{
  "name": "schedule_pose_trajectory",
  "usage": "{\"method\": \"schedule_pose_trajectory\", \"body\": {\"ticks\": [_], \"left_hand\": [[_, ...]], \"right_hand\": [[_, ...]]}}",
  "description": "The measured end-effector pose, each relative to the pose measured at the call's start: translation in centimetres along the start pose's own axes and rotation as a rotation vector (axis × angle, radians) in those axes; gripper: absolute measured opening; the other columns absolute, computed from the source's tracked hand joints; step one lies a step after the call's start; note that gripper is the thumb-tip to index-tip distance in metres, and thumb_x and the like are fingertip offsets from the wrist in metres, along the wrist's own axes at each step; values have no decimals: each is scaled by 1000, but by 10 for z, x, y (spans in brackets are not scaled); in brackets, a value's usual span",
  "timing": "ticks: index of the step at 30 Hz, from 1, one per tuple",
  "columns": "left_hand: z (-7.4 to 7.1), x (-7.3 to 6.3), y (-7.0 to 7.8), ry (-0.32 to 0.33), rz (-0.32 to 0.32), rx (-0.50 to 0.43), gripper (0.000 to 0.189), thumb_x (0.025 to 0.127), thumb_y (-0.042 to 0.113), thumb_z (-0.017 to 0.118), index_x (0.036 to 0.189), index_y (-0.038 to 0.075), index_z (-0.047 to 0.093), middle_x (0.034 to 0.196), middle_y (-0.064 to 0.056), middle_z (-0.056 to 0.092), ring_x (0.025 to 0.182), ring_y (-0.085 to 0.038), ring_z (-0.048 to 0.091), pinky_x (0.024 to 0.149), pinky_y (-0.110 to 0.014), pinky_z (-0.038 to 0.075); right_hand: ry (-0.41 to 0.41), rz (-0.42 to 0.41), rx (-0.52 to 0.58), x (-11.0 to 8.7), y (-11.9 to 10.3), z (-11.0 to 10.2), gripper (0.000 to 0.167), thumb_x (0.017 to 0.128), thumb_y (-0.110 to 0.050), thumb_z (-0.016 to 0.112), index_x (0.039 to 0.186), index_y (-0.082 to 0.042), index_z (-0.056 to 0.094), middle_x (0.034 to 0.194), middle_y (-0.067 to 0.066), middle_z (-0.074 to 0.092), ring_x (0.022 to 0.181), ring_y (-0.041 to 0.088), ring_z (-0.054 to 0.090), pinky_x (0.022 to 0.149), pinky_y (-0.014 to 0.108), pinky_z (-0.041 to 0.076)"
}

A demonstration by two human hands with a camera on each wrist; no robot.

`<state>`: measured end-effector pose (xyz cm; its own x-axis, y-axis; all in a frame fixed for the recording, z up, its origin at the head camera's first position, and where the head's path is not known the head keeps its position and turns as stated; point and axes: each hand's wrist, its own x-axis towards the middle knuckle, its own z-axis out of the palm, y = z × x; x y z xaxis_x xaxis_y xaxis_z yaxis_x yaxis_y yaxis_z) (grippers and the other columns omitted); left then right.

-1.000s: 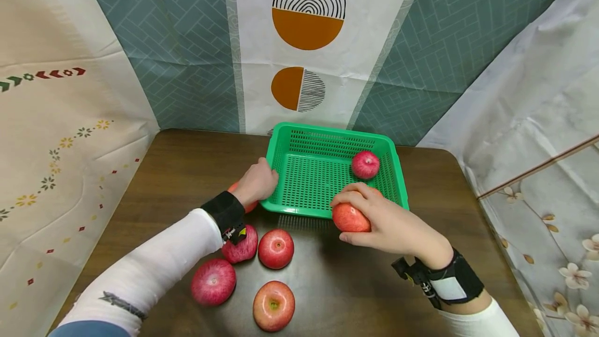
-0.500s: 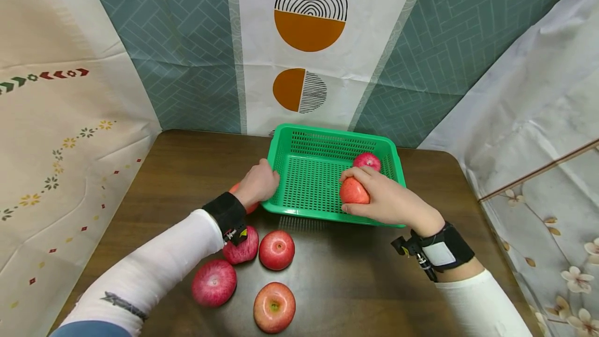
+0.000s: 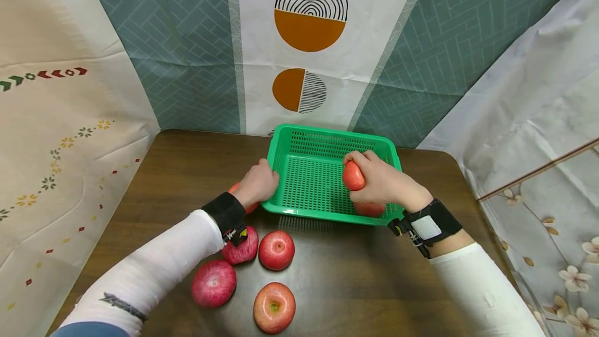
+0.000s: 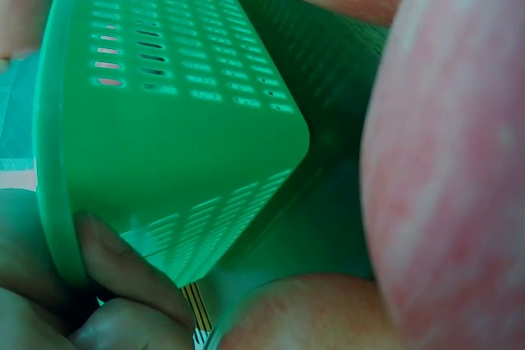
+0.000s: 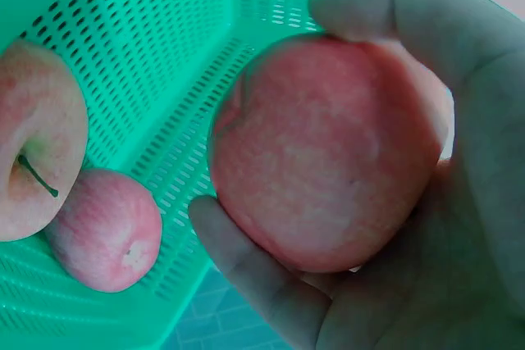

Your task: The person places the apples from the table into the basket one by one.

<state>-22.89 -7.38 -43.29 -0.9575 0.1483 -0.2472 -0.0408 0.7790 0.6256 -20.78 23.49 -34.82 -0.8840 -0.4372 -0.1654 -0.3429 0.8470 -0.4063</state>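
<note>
My right hand [image 3: 381,181] grips a red apple [image 3: 353,176] over the right part of the green basket [image 3: 327,218]. In the right wrist view this apple [image 5: 324,153] sits between thumb and fingers. Two more apples are in the basket: a yellowish-red one with a stem [image 5: 37,141] and a smaller pink one [image 5: 107,231]. The head view shows one apple [image 3: 369,209] below my right hand, by the basket's front wall. My left hand [image 3: 259,182] pinches the basket's left rim, its fingers [image 4: 123,272] curled over the edge in the left wrist view.
An orange-red apple [image 3: 250,208] is partly hidden behind my left hand. Several apples lie on the brown table [image 3: 374,285] in front of the basket, among them a red one [image 3: 276,250] and a dark pink one [image 3: 213,283]. A patterned cloth [image 3: 187,40] hangs behind the table.
My right hand has carried its apple farther into the basket, away from the front rim. An apple by the front wall now shows; the far-right one is hidden. My left hand stays put.
</note>
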Motion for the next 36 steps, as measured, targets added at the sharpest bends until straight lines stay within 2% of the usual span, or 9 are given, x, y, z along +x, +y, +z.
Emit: {"method": "schedule_pose_trajectory", "body": {"ticks": [6,11,16,26,36], "left_hand": [[1,2,0,8,-4,10,45,113,24,44,139,-13,39,94,-20,60,79,-30,68,73,-41,58],[1,2,-2,8,-4,15,46,113,24,43,140,-13,39,94,-20,60,79,-31,68,73,-41,58],[0,1,0,10,-1,13,46,113,24,43,140,-14,39,93,-20,60,78,-31,68,72,-41,58],[1,2,-1,-2,-7,10,47,113,24,44,142,-13,37,93,-20,60,78,-30,67,72,-40,57],[0,1,1,4,-22,0,46,113,24,45,141,-11,39,95,-19,60,79,-29,67,71,-39,57]], "right_hand": [[-47,-9,-68,16,8,-1,64,84,-18,79,142,-18,52,129,21,51,100,33,62,74,44,57],[-58,-10,-157,29,11,1,64,86,-22,81,144,-17,53,126,20,56,109,38,58,79,47,57],[-106,-9,-192,38,14,5,63,88,-21,80,144,-15,53,127,21,57,114,41,53,81,49,56],[-175,-12,-243,51,18,13,62,89,-22,79,145,-15,53,130,20,55,116,39,54,83,52,56],[-215,-38,-327,59,20,24,62,91,-27,82,145,-15,52,133,20,58,120,41,53,91,54,54]]}}
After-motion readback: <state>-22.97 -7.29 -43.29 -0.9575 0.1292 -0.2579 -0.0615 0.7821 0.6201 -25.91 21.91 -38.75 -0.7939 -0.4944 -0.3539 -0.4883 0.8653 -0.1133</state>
